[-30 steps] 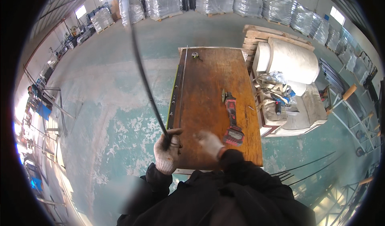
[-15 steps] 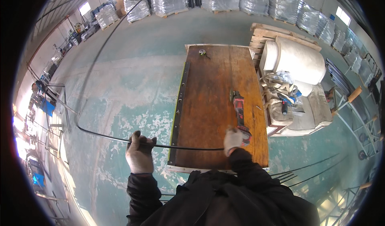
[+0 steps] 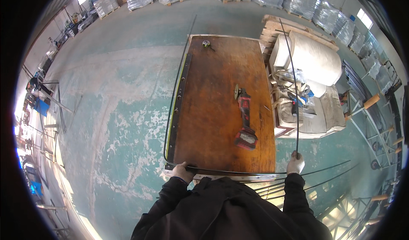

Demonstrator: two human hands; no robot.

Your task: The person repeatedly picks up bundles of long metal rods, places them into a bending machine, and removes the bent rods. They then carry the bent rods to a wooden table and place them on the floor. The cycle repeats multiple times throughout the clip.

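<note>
A long thin black rod (image 3: 238,171), bent into a wide U, lies over the near edge of a brown wooden table (image 3: 221,78). My left hand (image 3: 182,172), in a pale glove, is closed round it just right of the rounded left corner. At the opposite corner my gloved right hand (image 3: 296,163) grips the rod and hides the bend. One leg runs away beside the table's left edge; the other rises over the sofa. Between the legs, a red and black angle grinder (image 3: 246,116) rests on the table, touched by neither hand.
A tape measure (image 3: 206,43) sits at the table's far end. A dark strip with holes (image 3: 179,99) lines its left edge. To the right stand a cream sofa (image 3: 315,65) bearing tools and a wheeled rack (image 3: 370,125). Several loose rods (image 3: 324,169) extend at lower right.
The rod has swung round and come in over the table's near edge. My right hand has moved right, off the table, to the other corner; my left hand has moved right and nearer my body.
</note>
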